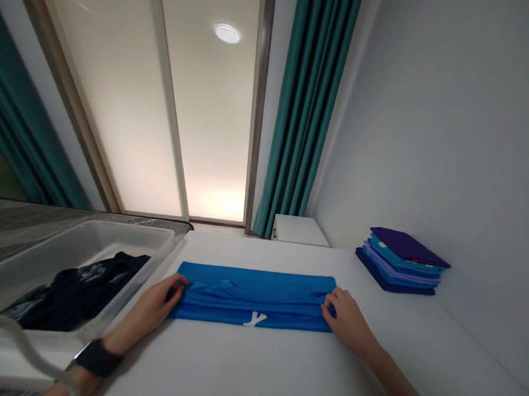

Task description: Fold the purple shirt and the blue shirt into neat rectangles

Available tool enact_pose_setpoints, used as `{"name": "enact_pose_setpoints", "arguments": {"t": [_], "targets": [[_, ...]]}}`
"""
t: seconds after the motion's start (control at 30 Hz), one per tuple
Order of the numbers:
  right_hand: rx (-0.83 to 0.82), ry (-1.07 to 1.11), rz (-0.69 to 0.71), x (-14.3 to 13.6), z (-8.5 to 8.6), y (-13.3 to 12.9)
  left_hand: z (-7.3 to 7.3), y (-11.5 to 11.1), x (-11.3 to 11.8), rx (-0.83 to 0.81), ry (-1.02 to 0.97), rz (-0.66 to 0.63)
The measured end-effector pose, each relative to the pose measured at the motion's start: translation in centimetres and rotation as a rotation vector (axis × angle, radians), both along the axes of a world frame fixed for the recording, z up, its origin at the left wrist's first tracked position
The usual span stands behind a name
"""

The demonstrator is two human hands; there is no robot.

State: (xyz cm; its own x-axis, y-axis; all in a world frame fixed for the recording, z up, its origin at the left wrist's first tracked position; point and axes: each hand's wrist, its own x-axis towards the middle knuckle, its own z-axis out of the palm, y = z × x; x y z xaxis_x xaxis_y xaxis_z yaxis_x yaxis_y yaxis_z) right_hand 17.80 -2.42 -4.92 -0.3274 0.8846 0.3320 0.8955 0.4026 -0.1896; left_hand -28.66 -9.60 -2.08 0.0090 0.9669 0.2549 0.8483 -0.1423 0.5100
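A blue T-shirt (260, 283) with a white printed mark near its front edge lies folded into a wide strip on the white table (246, 368). Its middle is wrinkled along the fold. At the strip's left end, my left hand (161, 299), with a dark watch band on the wrist, pinches the fabric between thumb and fingers. My right hand (344, 317) grips the opposite end in the same way, its fingertips closed on the cloth edge.
To the left stands a translucent plastic bin (156, 239) holding dark clothing (86, 289). A stack of folded clothes (400, 264) in blue and purple sits at the right by the wall. A white cabinet (298, 230) is beyond the table. A blurred grey cable (21, 345) crosses the lower left.
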Motion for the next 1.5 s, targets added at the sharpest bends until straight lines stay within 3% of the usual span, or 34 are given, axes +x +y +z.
{"name": "enact_pose_setpoints", "arguments": {"t": [0.17,0.27,0.37,0.43,0.57,0.8,0.97,1.07,1.23,1.37,1.5], "targets": [[0.078,-0.072,-0.014,-0.4,1.2,-0.6,0.1,-0.1,0.0,0.100,0.135,0.001],[0.111,-0.053,0.155,-1.6,2.7,-1.5,1.2,-0.3,0.4,0.214,0.294,-0.114],[-0.007,-0.022,0.386,-3.1,3.6,-2.2,2.8,-0.5,1.5,0.152,0.386,-0.350],[-0.081,-0.016,0.465,-3.8,3.6,-2.3,3.6,-0.5,2.4,0.088,0.377,-0.469],[-0.136,-0.022,0.485,-4.2,3.0,-1.7,3.8,-0.1,2.8,0.018,0.328,-0.515],[-0.105,-0.059,0.463,-4.9,3.4,-0.4,3.1,0.9,1.6,0.013,0.261,-0.495],[-0.238,0.043,0.366,-5.0,4.3,1.0,2.5,0.9,1.8,0.040,0.279,-0.416],[-0.343,0.096,0.387,-5.0,5.1,2.7,2.0,1.4,2.1,0.052,0.231,-0.309],[-0.537,0.141,0.381,-5.4,6.3,7.1,2.8,4.3,2.7,0.008,0.122,-0.060],[-0.643,0.081,0.320,-6.1,6.2,10.4,3.1,7.8,2.9,-0.126,0.134,0.033],[-0.669,0.073,0.293,-6.7,5.8,11.7,2.4,10.2,2.9,-0.202,0.134,0.073]]}}
